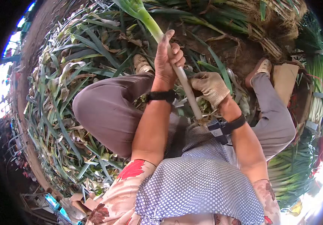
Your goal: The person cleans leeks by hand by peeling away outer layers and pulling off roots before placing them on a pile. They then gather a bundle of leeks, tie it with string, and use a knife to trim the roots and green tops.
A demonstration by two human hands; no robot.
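A long green onion stalk [186, 88] runs slanted in front of my body, its green top [143, 15] up and left, its small roots [202, 121] down near the apron. My bare left hand [168, 56] is wrapped round the upper part of the white stem. Beside the lower stem is my right hand [210, 87] in a beige knit glove, fingers curled together. Its fingertips are close to the stem; whether they pinch a bit of leaf is hidden.
Loose leaves and peelings [75, 75] pile up at the left. Bundled onions with roots [266, 33] lie at the top right, more bundles [289, 168] at the lower right. A cardboard piece [284, 80] stands by my right shoe [260, 71].
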